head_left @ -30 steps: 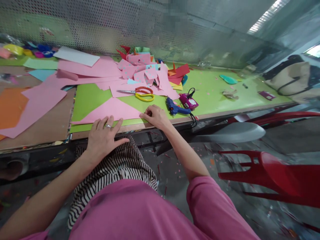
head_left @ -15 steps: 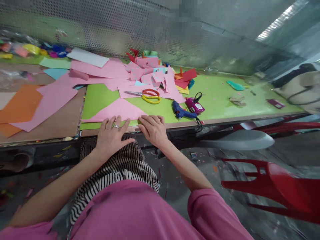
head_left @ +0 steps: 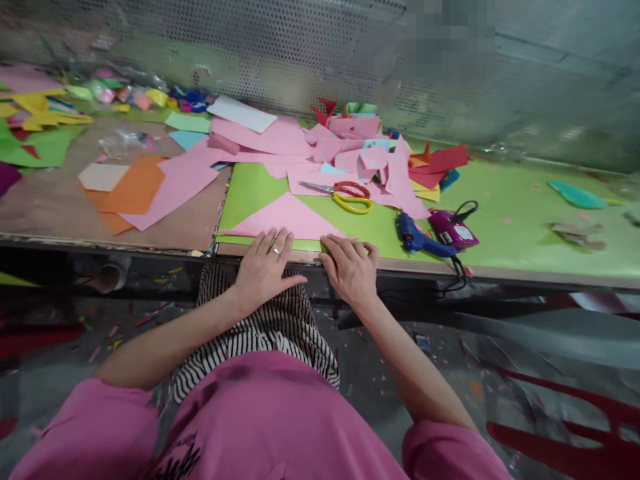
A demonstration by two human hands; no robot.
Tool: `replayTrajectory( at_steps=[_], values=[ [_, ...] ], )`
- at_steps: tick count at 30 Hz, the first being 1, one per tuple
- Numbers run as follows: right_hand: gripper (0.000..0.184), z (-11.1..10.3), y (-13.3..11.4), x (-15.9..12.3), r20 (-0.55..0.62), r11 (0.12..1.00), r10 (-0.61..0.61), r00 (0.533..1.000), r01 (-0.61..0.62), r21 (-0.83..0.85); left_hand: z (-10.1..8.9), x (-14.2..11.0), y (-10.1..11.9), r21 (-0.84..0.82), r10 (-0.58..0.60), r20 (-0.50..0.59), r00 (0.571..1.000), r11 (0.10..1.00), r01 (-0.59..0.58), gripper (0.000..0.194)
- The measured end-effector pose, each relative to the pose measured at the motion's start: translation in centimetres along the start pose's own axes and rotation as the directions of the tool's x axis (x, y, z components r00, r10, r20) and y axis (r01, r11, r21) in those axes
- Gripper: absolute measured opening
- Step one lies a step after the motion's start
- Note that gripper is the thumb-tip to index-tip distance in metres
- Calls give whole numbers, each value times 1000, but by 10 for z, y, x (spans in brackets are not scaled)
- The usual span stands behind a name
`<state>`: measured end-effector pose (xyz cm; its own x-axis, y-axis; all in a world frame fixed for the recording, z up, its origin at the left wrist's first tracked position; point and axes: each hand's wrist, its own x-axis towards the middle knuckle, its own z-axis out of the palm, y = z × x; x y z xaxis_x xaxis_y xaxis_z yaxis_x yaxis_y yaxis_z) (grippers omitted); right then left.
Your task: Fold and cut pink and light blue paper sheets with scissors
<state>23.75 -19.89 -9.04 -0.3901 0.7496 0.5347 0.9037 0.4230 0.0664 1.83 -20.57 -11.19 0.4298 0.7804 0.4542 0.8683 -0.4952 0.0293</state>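
A pink sheet of paper (head_left: 287, 217), folded into a wide triangle, lies on the green tabletop with its long edge toward me. My left hand (head_left: 267, 265) lies open with its fingertips on that near edge, thumb pointing right; it wears a ring. To the right, my right hand (head_left: 351, 268) presses its outstretched fingers on the paper's right corner, holding nothing. Just beyond the triangle rest scissors (head_left: 351, 197) with one red and one yellow handle. A blue glue gun (head_left: 423, 239) lies to the right of my right hand, beside a purple device (head_left: 454, 230) with a black cord.
Pink paper scraps (head_left: 345, 143) pile up behind the scissors, with red paper (head_left: 443, 165) to their right. Orange paper (head_left: 137, 185) lies on the brown board (head_left: 45, 200) at left. A perforated metal panel (head_left: 300, 50) stands behind. A red chair (head_left: 575, 440) is at lower right.
The view has turned left, so everything sits further right in the picture. Both hands stay along the paper's near edge; the left fingers have drawn closer together.
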Motion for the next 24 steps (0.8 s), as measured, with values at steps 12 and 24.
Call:
replayTrajectory(
  at_steps=[12, 24],
  values=[
    [38, 1, -1, 1, -11, 1000, -6, 1000, 5, -23, -8, -25, -26, -5, -36, -76, 996, 999, 36, 90],
    [40, -1, -2, 2, 35, 1000, 25, 999, -25, -4, -42, -51, -75, 73, -179, -13, 984, 981, 180, 96]
  ],
)
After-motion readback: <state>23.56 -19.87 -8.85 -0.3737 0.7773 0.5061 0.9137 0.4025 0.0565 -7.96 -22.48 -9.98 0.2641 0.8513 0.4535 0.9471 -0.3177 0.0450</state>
